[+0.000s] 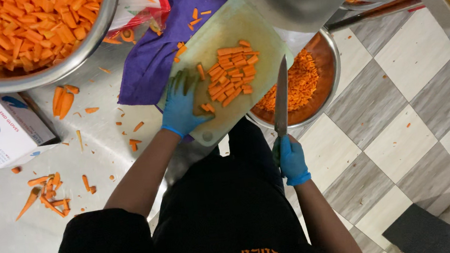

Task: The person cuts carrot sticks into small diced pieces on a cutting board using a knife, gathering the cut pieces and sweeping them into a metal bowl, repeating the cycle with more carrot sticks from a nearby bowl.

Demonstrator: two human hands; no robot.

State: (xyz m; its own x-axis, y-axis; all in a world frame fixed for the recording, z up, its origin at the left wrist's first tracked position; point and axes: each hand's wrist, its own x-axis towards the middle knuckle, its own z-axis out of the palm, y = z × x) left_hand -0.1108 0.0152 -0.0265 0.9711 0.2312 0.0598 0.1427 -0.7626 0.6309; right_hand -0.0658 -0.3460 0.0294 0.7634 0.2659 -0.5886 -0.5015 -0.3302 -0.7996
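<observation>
Nearest my lens, my black apron (pixel 228 214) is filling the lower frame. My right hand (pixel 292 160), in a blue glove, is gripping the handle of a knife (pixel 280 98), fingers wrapped tight; its blade is pointing away from me, long axis nearly vertical, lying past the cutting board's (pixel 259 29) right edge over a bowl of diced carrot (pixel 308 80). My left hand (pixel 182 106) is pressing flat, fingers spread, on the board beside carrot sticks (pixel 231 73). The board is overhanging a scrap-strewn steel table (pixel 5 246); checkered floor (pixel 398 99) is lying open to the right.
</observation>
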